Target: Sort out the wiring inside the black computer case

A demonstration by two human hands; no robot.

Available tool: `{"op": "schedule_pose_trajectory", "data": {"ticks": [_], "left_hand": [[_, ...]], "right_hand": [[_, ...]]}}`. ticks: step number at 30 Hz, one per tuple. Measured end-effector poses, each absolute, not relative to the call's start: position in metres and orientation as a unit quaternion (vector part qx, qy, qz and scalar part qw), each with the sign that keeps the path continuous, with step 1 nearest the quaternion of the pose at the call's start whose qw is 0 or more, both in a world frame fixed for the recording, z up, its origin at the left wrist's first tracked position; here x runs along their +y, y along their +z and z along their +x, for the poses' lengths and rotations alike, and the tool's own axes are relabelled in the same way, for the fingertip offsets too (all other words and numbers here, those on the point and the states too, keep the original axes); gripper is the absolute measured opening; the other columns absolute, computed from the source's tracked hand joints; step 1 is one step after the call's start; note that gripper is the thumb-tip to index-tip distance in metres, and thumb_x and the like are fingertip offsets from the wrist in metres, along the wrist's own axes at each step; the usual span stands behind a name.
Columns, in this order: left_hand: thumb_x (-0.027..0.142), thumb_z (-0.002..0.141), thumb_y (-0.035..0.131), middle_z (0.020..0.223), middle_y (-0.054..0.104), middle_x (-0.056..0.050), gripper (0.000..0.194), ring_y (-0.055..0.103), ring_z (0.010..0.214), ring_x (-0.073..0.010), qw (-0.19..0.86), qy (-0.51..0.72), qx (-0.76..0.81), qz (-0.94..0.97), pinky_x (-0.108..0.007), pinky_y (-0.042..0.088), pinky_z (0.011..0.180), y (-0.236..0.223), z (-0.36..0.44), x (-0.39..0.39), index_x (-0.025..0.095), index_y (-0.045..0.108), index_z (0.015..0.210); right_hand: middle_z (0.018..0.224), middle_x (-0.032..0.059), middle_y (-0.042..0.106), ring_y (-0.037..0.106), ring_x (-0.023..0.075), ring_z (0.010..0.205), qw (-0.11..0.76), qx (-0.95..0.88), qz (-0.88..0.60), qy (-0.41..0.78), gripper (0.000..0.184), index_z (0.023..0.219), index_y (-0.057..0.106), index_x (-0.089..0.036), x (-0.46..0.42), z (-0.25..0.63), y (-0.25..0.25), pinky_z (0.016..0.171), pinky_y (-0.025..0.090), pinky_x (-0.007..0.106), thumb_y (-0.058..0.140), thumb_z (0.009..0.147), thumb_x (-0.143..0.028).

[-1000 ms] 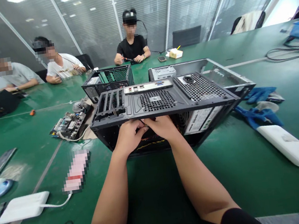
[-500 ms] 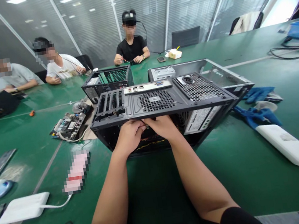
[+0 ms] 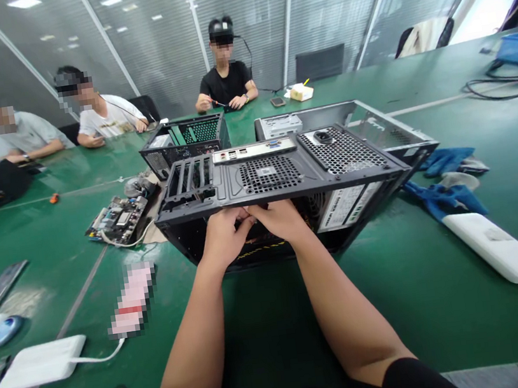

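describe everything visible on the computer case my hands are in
The computer case looks like dark metal, standing on the green table with its port panel up. That panel carries slots at left, a pale port strip, a perforated grille and, at right, a mesh vent with a black socket. The near side is open, showing a white label inside. Your left hand and right hand reach in, their grip hidden.

white power bank [image 3: 42, 364] cabled to phone [image 3: 132, 300]; orange piece [image 3: 54, 198] farther back; pale box [image 3: 301, 92] near person [image 3: 225, 82] across table [image 3: 431, 324].
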State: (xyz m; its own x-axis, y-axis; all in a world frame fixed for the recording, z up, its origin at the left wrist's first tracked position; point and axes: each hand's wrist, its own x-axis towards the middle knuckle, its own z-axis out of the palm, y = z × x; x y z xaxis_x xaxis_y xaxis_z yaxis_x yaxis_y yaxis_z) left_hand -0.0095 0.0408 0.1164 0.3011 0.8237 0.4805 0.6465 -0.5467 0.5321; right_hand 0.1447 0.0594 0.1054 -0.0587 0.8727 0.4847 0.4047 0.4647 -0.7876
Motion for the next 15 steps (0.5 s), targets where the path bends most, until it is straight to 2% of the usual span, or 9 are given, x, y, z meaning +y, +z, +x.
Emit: {"op": "schedule_pose_trajectory", "data": {"ticks": [4,10,15], "left_hand": [[0.016,0.088,0.059,0.067,0.065,0.000,0.020,0.059,0.064,-0.0146,0.146,0.355,0.448,0.808,-0.026,0.040,0.063,0.1156,-0.0113,0.0414,0.018,0.058,0.068],[0.019,0.090,0.055,0.063,0.064,0.001,0.021,0.056,0.057,-0.0127,0.179,0.345,0.449,0.805,-0.024,0.037,0.057,0.1143,-0.0118,0.0419,0.018,0.058,0.068],[0.021,0.087,0.056,0.063,0.065,0.001,0.020,0.057,0.057,-0.0120,0.197,0.371,0.459,0.783,-0.023,0.039,0.056,0.1113,-0.0079,0.0416,0.018,0.056,0.068]], "right_hand": [[0.087,0.0059,0.072,0.064,0.0279,0.093,0.509,-0.689,-0.459,0.236,0.015,0.081,0.063,-0.022,0.0593,0.1448,0.1060,0.087,0.047,0.040,0.052,0.081,-0.033],[0.095,0.0062,0.074,0.063,0.0301,0.108,0.532,-0.683,-0.438,0.242,0.021,0.091,0.068,-0.024,0.0589,0.1440,0.1091,0.093,0.048,0.043,0.052,0.083,-0.036],[0.095,0.0060,0.074,0.063,0.0301,0.109,0.535,-0.680,-0.438,0.242,0.018,0.088,0.068,-0.024,0.0608,0.1426,0.1051,0.095,0.047,0.044,0.053,0.083,-0.031]]}}
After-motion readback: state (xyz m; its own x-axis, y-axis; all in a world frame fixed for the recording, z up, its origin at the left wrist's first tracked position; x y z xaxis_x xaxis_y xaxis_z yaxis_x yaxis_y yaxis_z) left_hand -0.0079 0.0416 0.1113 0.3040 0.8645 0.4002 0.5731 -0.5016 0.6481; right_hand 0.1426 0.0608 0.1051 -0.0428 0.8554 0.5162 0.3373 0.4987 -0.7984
